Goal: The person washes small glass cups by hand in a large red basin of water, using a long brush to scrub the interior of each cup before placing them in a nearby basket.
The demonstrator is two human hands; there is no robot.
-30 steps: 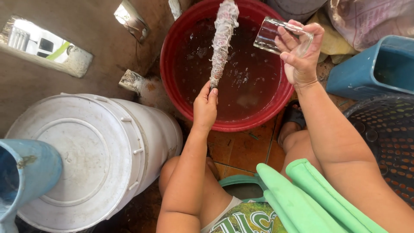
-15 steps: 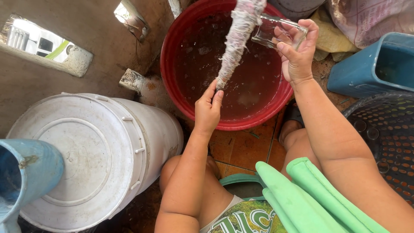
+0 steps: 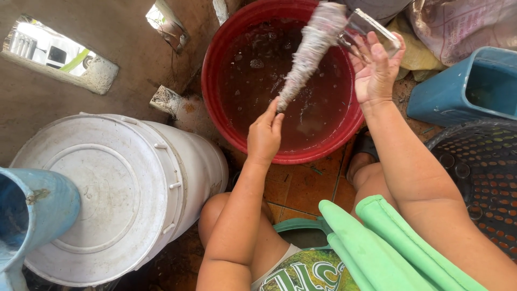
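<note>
A white lidded drum [image 3: 113, 194] is crowding the left side, almost touching the red basin [image 3: 285, 81] of murky water. The left hand [image 3: 265, 132] is pinching the narrow end of a soapy bottle brush [image 3: 312, 48] over the basin. The right hand [image 3: 375, 70] is grasping a clear glass [image 3: 371, 29] at the basin's far rim, the brush head meeting its mouth. A blue tub [image 3: 468, 89] and dark perforated basket [image 3: 484, 172] are hemming in the right.

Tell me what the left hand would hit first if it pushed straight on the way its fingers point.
The left hand points up-right along the soapy brush it grips; beyond that, probably the clear glass in the right hand, though depth is unclear.
</note>
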